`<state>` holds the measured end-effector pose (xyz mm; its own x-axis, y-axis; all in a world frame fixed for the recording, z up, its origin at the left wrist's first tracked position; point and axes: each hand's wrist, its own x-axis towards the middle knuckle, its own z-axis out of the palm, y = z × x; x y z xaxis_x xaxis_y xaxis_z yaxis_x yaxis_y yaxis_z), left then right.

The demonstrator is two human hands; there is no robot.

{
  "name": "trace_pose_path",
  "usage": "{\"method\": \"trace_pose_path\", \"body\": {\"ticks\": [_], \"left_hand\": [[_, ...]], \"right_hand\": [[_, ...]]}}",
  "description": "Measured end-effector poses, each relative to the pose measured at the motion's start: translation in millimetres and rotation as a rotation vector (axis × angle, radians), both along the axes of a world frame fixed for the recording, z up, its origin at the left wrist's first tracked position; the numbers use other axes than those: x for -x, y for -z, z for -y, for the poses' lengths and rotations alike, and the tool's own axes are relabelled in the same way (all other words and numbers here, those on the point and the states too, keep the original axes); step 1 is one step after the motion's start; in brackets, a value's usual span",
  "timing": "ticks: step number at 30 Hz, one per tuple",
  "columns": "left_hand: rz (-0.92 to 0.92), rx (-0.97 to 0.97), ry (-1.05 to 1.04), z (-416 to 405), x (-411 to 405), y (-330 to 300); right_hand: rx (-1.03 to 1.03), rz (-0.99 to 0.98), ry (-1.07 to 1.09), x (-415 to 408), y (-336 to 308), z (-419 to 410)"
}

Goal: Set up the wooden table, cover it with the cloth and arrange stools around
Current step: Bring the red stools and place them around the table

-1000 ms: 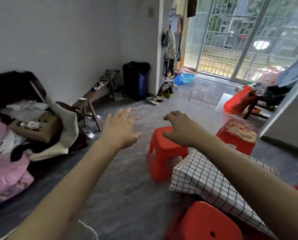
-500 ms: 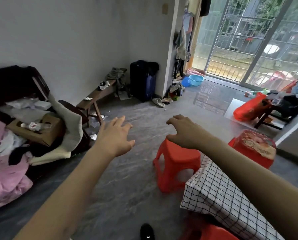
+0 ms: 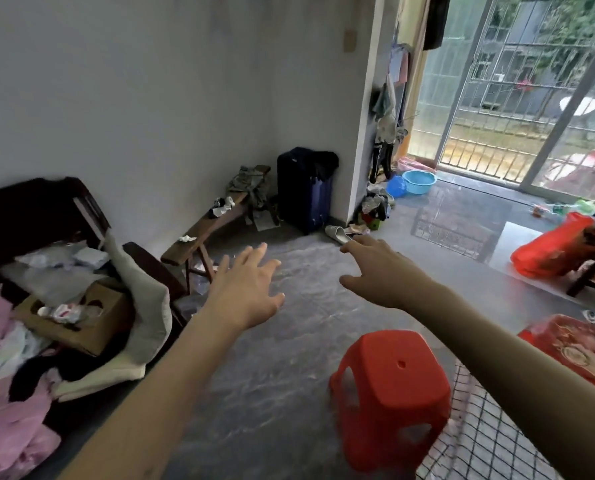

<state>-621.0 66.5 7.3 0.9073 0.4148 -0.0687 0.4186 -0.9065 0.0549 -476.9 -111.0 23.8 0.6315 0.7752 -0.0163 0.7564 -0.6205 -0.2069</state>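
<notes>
Both arms reached out over the grey floor, neither hand holding anything. The left hand hung in the air with its fingers spread and relaxed. The right hand was also released, its fingers loosely bent and the forefinger stretched ahead. Below the right forearm a red stool stood upright on the floor, just beside the near corner of the checked cloth, which draped over the table at the lower right edge of the view; the wood itself was hidden. A second red stool, its seat printed with a pattern, stood at the table's far side. Along the left wall were a wooden bench and a dark suitcase, well apart from the table.
</notes>
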Motion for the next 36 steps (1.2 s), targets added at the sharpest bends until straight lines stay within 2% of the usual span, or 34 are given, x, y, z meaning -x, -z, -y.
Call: {"method": "trace_pose_path", "body": {"ticks": [12, 17, 20, 23, 28, 36], "left_hand": [[0.021, 0.029, -0.02, -100, -105, 9], [0.025, 0.031, 0.001, -155, -144, 12], [0.043, -0.033, 0.028, -206, -171, 5], [0.058, -0.138, 0.069, -259, -202, 0], [0.083, -0.098, 0.134, -321, -270, -4], [0.105, -0.028, 0.264, -373, -357, 3]], "right_hand": [[-0.014, 0.002, -0.061, -115, 14, -106], [0.036, 0.03, -0.112, -154, 14, -178], [0.027, 0.066, -0.117, -188, 3, -229], [0.005, 0.072, -0.095, -222, -5, -280], [0.034, 0.061, -0.042, -270, -9, -340], [0.072, 0.047, 0.064, -356, -16, -375]]}}
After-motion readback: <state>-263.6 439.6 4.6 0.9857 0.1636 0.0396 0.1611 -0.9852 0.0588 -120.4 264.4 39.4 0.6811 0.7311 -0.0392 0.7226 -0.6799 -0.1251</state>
